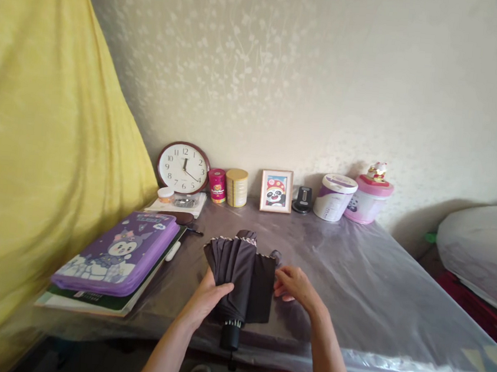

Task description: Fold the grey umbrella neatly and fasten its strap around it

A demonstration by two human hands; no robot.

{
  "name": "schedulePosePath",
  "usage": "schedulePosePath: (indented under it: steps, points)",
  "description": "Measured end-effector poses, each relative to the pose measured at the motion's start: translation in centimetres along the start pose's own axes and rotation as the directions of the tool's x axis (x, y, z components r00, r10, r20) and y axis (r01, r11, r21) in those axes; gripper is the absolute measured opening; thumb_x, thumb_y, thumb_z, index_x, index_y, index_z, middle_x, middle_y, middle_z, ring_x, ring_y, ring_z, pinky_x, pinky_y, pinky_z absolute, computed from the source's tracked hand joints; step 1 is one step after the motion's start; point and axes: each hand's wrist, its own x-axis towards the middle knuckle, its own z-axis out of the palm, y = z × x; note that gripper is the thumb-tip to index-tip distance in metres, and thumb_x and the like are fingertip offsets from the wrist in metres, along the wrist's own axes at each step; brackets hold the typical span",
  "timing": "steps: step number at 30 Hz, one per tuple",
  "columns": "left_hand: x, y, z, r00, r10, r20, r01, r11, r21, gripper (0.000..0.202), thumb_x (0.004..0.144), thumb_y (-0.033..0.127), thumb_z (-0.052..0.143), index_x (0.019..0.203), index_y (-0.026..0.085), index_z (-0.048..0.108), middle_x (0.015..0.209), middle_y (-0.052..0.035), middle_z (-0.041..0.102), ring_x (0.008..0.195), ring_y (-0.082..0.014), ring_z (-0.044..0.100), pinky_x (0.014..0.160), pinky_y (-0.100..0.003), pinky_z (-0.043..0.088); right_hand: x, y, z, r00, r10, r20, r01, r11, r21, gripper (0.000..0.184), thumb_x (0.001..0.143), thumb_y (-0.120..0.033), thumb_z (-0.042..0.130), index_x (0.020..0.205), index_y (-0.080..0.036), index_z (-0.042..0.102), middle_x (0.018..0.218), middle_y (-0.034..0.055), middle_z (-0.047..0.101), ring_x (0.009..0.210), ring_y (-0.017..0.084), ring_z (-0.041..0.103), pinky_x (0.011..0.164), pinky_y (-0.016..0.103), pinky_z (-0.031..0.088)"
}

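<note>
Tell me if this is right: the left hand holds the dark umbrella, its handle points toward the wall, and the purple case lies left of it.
Not quite: the head view shows the handle pointing away from the wall. The left hand does hold the dark umbrella, and the purple case lies left of it.

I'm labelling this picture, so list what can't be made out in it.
All in the head view:
Left hand: fingers mostly hidden behind the umbrella.
Right hand: contact with the black flap too small to tell.
White plastic bundle: cut off by the right edge.
Purple-white tub: print too small to read.
</note>
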Motion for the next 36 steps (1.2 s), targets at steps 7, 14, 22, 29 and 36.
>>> schedulePosePath:
  steps: [7,14,22,29,36]
  points:
    - [0.3,-0.7,-0.2,1.0,0.025,0.013,-0.025,0.999,-0.029,0.06,0.07,0.014,0.064,0.127,0.021,0.046,0.134,-0.0072,0.05,0.121,-0.0209,0.048,0.106,-0.033,0.03,0.0,0.2,0.2,1.0,-0.015,0.005,0.015,0.999,0.034,0.019,0.083,-0.027,0.048,0.069,-0.015,0.056,0.062,0.0024,0.065,0.051,0.01,0.064,0.04,0.013,0.044]
    - [0.0,0.0,0.0,1.0,0.021,0.003,-0.021,1.0,-0.015,0.062,0.07,0.015,0.064,0.128,0.02,0.045,0.135,-0.0077,0.049,0.123,-0.022,0.046,0.107,-0.034,0.028,0.4,0.7,0.6,0.999,-0.031,0.029,0.03,0.999,0.012,0.02,0.083,-0.026,0.047,0.067,-0.016,0.054,0.055,0.0009,0.061,0.046,0.011,0.061,0.039,0.016,0.045]
    - [0.1,-0.4,-0.1,1.0,0.025,0.019,-0.025,1.0,-0.017,0.063,0.071,0.016,0.064,0.13,0.02,0.043,0.13,-0.0078,0.053,0.122,-0.0216,0.047,0.106,-0.035,0.028,0.6,0.9,1.2,0.992,-0.067,0.102,0.071,0.997,-0.036,0.026,0.078,-0.038,0.058,0.064,-0.018,0.048,0.047,-0.0023,0.056,0.043,0.011,0.056,0.039,0.018,0.044]
    - [-0.2,0.5,0.2,1.0,0.009,-0.007,-0.009,1.0,-0.025,0.061,0.069,0.014,0.064,0.127,0.02,0.045,0.128,-0.0072,0.055,0.119,-0.0217,0.05,0.105,-0.034,0.031,0.2,0.0,2.0,0.978,-0.185,0.095,0.177,0.98,0.086,0.028,0.075,-0.034,0.058,0.059,-0.019,0.041,0.048,-0.0055,0.048,0.046,0.01,0.053,0.042,0.02,0.046]
    - [0.1,0.0,0.2,0.999,0.003,0.032,0.0,0.995,-0.099,0.059,0.07,0.014,0.063,0.125,0.02,0.045,0.121,-0.0067,0.061,0.111,-0.0211,0.056,0.1,-0.034,0.038,-0.2,-2.2,4.9,0.944,-0.329,-0.017,0.325,0.923,0.204,0.023,0.076,-0.031,0.056,0.062,-0.019,0.042,0.055,-0.0069,0.042,0.049,0.008,0.05,0.047,0.02,0.048]
